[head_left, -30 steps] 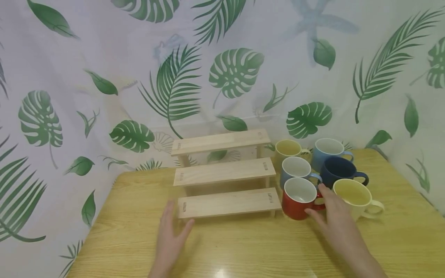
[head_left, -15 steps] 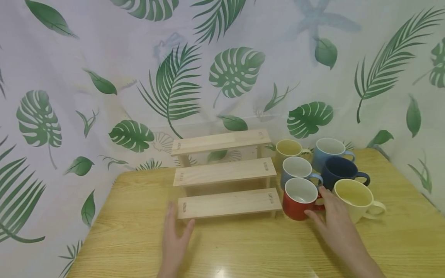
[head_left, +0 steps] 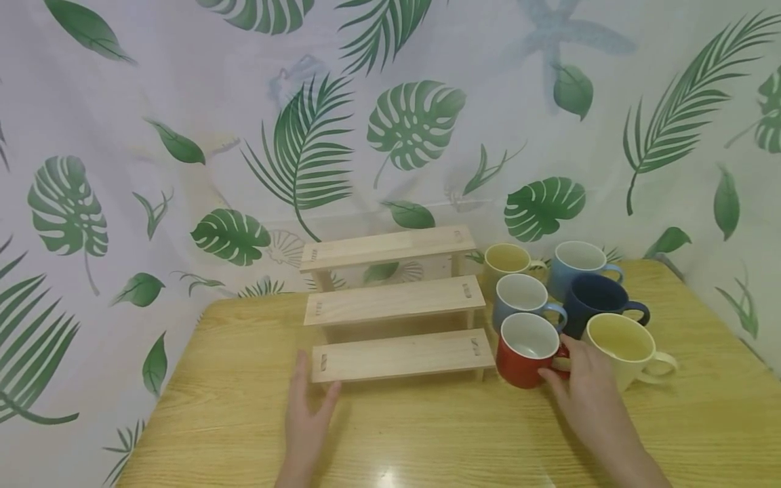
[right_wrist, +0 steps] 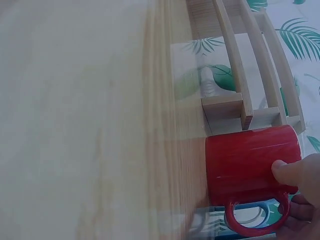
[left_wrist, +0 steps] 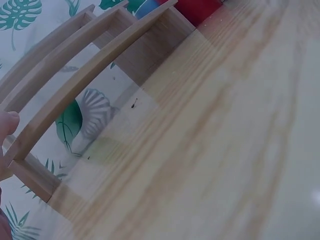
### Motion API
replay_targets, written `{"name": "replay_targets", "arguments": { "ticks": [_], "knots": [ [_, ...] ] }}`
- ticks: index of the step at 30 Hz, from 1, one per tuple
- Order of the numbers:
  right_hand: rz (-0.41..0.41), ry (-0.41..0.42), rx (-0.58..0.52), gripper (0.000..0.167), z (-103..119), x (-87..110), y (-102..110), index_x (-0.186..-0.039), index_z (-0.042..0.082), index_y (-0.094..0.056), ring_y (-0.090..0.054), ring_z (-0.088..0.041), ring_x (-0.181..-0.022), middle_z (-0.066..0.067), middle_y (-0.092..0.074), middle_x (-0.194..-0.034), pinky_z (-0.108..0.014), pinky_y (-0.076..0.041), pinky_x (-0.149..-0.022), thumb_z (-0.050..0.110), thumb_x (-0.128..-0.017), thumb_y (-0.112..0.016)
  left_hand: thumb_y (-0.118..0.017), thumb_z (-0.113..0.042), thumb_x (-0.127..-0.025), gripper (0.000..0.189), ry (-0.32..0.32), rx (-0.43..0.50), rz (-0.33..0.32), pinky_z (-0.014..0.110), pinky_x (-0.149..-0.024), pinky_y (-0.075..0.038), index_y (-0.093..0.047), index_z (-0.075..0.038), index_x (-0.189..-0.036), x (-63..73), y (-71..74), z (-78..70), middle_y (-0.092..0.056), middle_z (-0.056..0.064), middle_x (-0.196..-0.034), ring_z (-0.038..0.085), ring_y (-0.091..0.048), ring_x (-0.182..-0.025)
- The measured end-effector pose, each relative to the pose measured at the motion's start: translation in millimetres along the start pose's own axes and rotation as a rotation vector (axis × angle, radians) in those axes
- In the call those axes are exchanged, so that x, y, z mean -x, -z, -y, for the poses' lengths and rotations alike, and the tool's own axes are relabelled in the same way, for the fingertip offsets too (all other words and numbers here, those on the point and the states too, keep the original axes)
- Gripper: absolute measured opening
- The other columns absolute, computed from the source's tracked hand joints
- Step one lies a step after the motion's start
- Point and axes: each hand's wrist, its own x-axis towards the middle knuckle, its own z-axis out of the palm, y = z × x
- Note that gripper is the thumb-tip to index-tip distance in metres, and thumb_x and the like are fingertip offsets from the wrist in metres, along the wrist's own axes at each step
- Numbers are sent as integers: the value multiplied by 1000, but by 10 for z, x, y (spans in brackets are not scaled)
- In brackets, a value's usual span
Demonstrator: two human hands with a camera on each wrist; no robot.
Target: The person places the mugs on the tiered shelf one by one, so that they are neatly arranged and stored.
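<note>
A red mug (head_left: 525, 362) with a white inside stands upright on the table at the right end of a three-step wooden shelf (head_left: 399, 356). My right hand (head_left: 588, 393) grips it at the handle, thumb against the mug's side; in the right wrist view, the thumb (right_wrist: 289, 172) presses the red wall and the curled fingers sit behind the handle (right_wrist: 255, 231). My left hand (head_left: 308, 413) is at the left end of the lowest step, thumb and fingers spread. In the left wrist view only a bit of that hand shows at the edge, near the shelf's end (left_wrist: 32, 177).
Behind the red mug stand a light blue mug (head_left: 506, 315), a yellow mug (head_left: 497, 274) and another blue mug (head_left: 558, 278). A navy mug (head_left: 582, 315) and a pale yellow mug (head_left: 610, 373) are close to my right hand. A leaf-print cloth (head_left: 342, 61) hangs behind.
My right fingers have closed in on the red mug's handle, and the mug has shifted very slightly towards me. My left hand has moved slightly right and stays beside the shelf.
</note>
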Motion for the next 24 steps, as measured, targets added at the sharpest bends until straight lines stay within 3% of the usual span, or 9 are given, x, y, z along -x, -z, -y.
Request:
{"name": "replay_targets", "arguments": {
  "ticks": [4, 8, 15, 20, 24],
  "knots": [
    [14, -35, 10, 61, 4, -4, 12, -113, -14, -50, -46, -44, -93, -28, -53, -98, -55, -42, -78, 2, -66, -85, -64, -40, -90, 80, -22, -12, 10, 49, -116, -12, -20, -18, -153, -12, -6, 19, -16, 0, -158, 21, -14, -144],
    [78, -75, -10, 58, -13, -19, 18, -113, -14, -51, -48, -41, -91, -25, -53, -97, -54, -45, -75, 3, -67, -83, -63, -41, -91, 79, -35, -17, 21, 48, -116, -12, -21, -16, -153, -18, -6, 38, -17, 0, -158, 22, -15, -144],
    [199, -122, -16, 38, -84, -18, 29, -109, -4, -57, -61, -41, -87, -22, -65, -94, -58, -50, -75, 0, -76, -76, -61, -41, -92, 75, -26, -37, 34, 46, -117, -13, -23, -16, -152, -17, -6, 53, -20, 0, -157, 21, -18, -143],
    [209, -175, 1, 24, -127, 15, 49, -103, 0, -62, -63, -39, -82, -19, -67, -87, -59, -51, -72, 7, -82, -73, -60, -39, -93, 73, -26, -43, 43, 46, -117, -14, -23, -16, -152, -26, -9, 52, -20, 3, -157, 21, -18, -143],
    [211, -214, 6, 26, -165, 15, 57, -102, 0, -65, -63, -39, -80, -19, -68, -87, -58, -51, -71, 12, -81, -75, -59, -39, -94, 72, -15, -46, 51, 46, -117, -14, -23, -17, -152, -30, -11, 57, -20, 3, -157, 20, -18, -143]
  ]
}}
